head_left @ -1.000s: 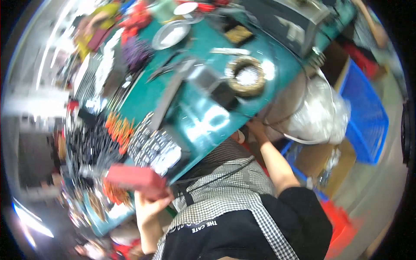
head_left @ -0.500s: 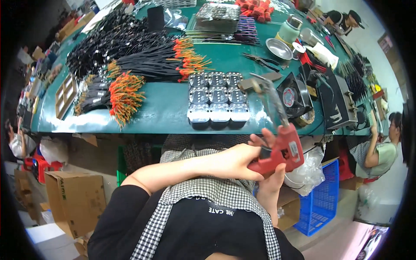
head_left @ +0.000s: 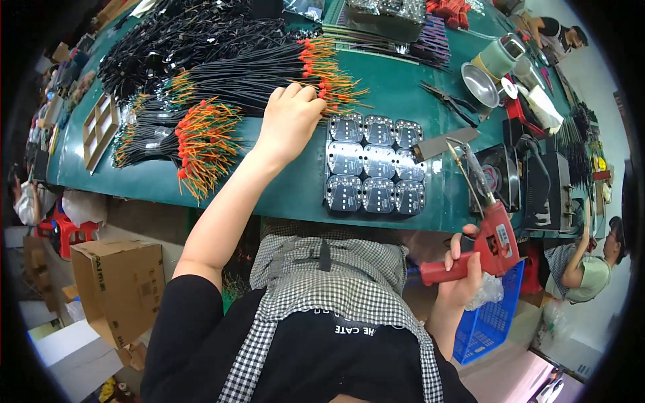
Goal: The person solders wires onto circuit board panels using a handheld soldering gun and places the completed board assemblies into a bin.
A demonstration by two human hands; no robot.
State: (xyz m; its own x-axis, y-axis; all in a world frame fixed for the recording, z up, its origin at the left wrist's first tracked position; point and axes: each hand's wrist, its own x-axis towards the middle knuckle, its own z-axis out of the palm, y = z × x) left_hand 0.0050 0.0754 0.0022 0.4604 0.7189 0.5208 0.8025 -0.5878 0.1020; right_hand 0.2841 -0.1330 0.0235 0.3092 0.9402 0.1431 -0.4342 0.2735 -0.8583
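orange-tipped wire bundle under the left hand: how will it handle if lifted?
Likely floppy: the wire bundle is thin black strands fanned over the green table. Probably light. The left hand grabbing a few may drag neighbours along, since strands overlap.

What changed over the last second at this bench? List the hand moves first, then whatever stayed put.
Half a second ago both hands met at the red soldering gun near the chest. Now the left hand has let go and reached out across the green table to the orange-tipped black wire bundles, fingers curled on them. The right hand keeps the gun, below the table edge. The panel of circuit boards lies as before.
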